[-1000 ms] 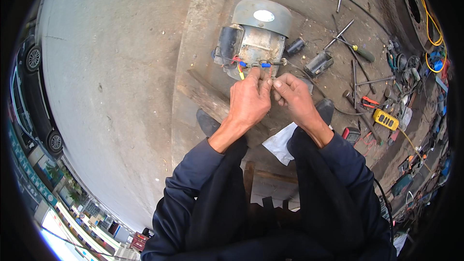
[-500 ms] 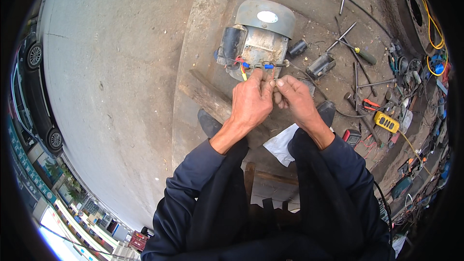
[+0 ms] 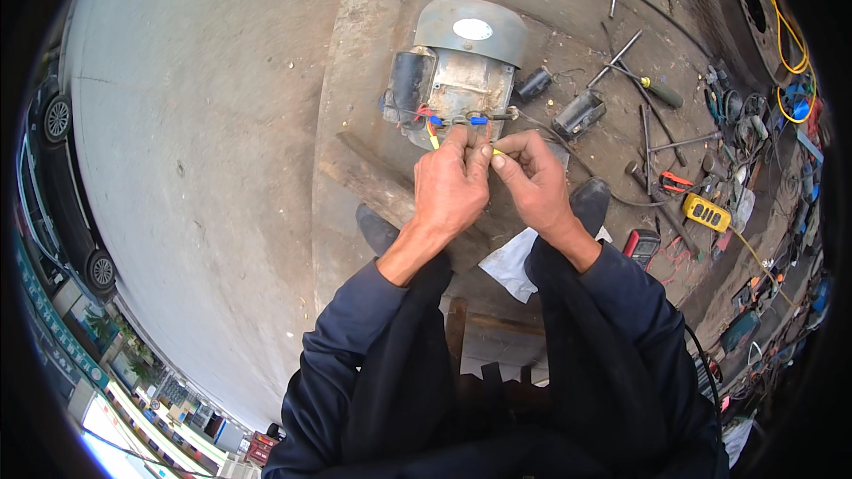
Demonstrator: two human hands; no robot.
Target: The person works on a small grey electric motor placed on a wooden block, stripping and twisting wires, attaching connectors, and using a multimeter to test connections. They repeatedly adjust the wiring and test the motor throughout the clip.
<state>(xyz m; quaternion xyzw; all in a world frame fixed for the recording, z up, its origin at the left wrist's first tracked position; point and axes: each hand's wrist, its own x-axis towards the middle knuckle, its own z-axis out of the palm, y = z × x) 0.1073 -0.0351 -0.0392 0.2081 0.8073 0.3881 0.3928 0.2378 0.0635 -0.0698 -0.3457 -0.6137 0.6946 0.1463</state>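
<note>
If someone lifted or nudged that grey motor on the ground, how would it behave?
The motor would probably feel heavy for its size, as its casing looks like solid metal. The black cylinder along its left side may hinder rolling that way. The thin red wires look floppy, so they would likely sway or snag during a lift.

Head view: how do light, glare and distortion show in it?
Head view, middle: soft light on the motor, no hard shadows; head view, lower left: a washed-out white patch; head view, left rim: the dark car bends; head view, centre: yellow piece at the right hand, little detail.
</note>
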